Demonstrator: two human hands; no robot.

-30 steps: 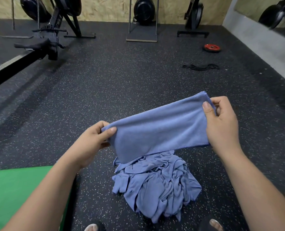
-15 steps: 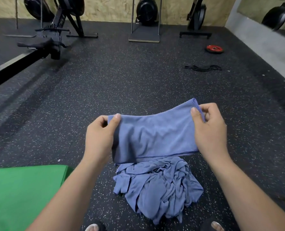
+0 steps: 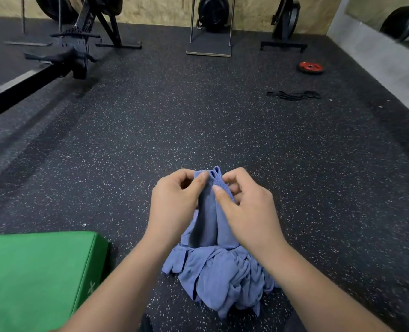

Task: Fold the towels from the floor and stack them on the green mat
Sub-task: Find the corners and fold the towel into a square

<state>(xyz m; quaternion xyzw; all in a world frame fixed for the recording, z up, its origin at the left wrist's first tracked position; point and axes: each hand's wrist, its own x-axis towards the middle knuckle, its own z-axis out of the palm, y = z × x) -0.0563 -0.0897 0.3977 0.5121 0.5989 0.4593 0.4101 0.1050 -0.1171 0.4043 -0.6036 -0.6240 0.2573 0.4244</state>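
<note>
Towel of plain blue soft cloth [image 3: 208,219] hangs doubled between the two hands. Its top corners are brought together, and its lower end reaches down to the heap beneath. The left hand [image 3: 174,207] pinches one top corner between the thumb and curled fingers [image 3: 186,174]. The right hand [image 3: 249,212] pinches the other corner the same way, with the thumb in front and the fingers curled behind. The hands are just beside each other, and the towel's hemmed edges stand up between them. Whether the knuckles touch behind the cloth cannot be told.

Straight under the hands, a crumpled heap of more blue towels [image 3: 220,276] lies on the black speckled rubber floor [image 3: 198,128], close to the near edge. A thick green padded mat [image 3: 35,271] lies flat at the near left corner, near the heap but apart from it. The held towel is over the heap, not over the mat.

Towards the far right corner lies a round red weight plate [image 3: 310,67]. A loose black strap [image 3: 294,95] lies a little nearer than the plate. A black rowing machine [image 3: 55,61] runs along the left edge, and more black machines stand along the far edge.
</note>
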